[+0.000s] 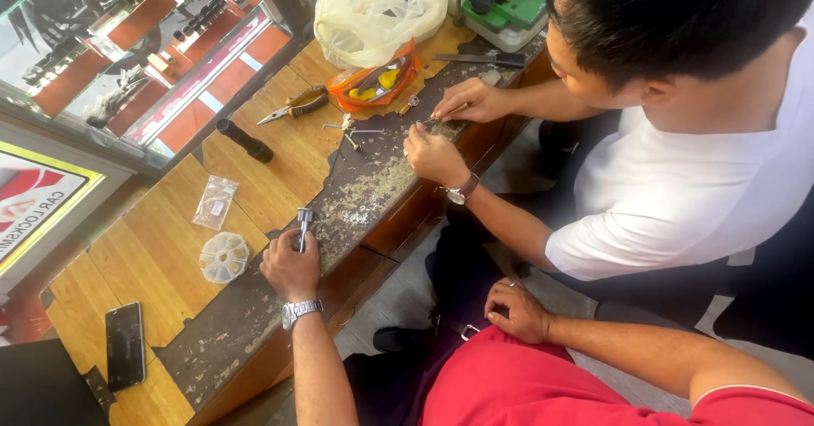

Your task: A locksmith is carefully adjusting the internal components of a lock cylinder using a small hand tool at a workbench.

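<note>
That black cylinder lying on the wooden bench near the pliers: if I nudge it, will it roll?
The black cylinder lies on its side on the flat bench, so it would probably roll if pushed across its length. It looks rigid, likely solid for its size. One end seems wider, so it may curve toward the pliers.

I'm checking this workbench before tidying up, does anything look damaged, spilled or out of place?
Yes. The wooden bench top has its top layer torn away along the near edge, leaving a jagged dark strip. Pale filings or grit lie scattered over it between the left hand holding a small metal tool and the co-worker's hands.
</note>
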